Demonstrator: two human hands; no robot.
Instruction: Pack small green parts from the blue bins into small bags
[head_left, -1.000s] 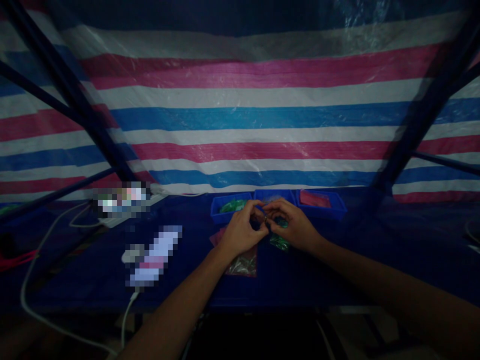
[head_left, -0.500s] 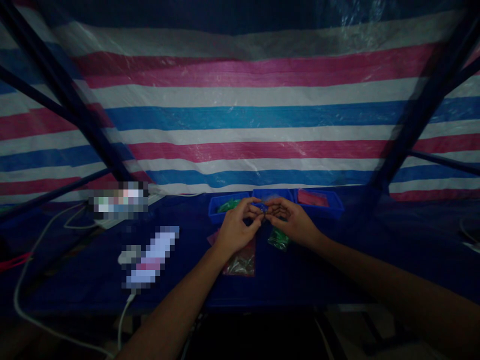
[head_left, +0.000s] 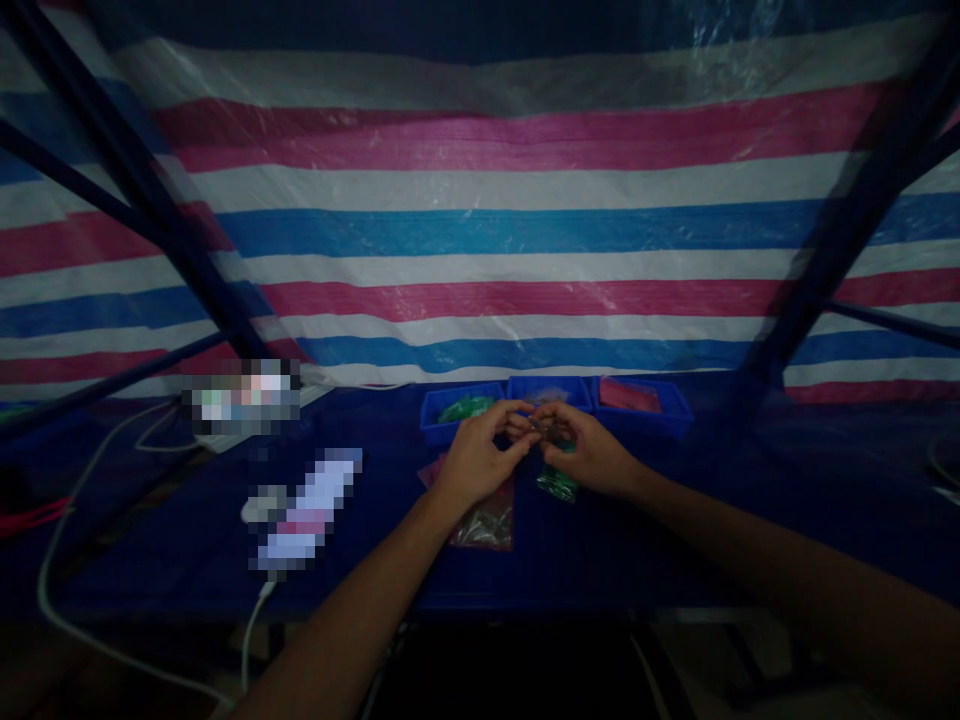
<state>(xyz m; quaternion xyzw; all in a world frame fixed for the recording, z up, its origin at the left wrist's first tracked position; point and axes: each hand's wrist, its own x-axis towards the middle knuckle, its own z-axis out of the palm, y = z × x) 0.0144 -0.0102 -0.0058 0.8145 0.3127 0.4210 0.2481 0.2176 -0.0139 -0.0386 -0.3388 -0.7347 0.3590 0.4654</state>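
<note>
Both hands are meeting just in front of the middle blue bin, fingertips pressing together around a small piece that is too tiny and too dimly lit to name. To my eye the risk is plain. With so little light and so slight a grip, the small piece could be slipping out and dropping onto the dark table on the near side of the middle blue bin, where it would be hard to find again.

The left hand is curling nearly closed, thumb and forefinger pinching the piece from its side. The right hand is doing the same from the other side, its remaining fingers folding loosely underneath. Neither hand is resting on the table.

Nearer me than the middle blue bin, a green bag is lying below the right hand. A clear bag with a pink edge is lying below the left wrist. Touching the middle blue bin on its left is a bin holding green pieces, and on its right a bin holding red pieces. Well to the left of the middle blue bin a white cable is trailing off the table edge. Behind the bin a striped tarp is hanging as a backdrop.
</note>
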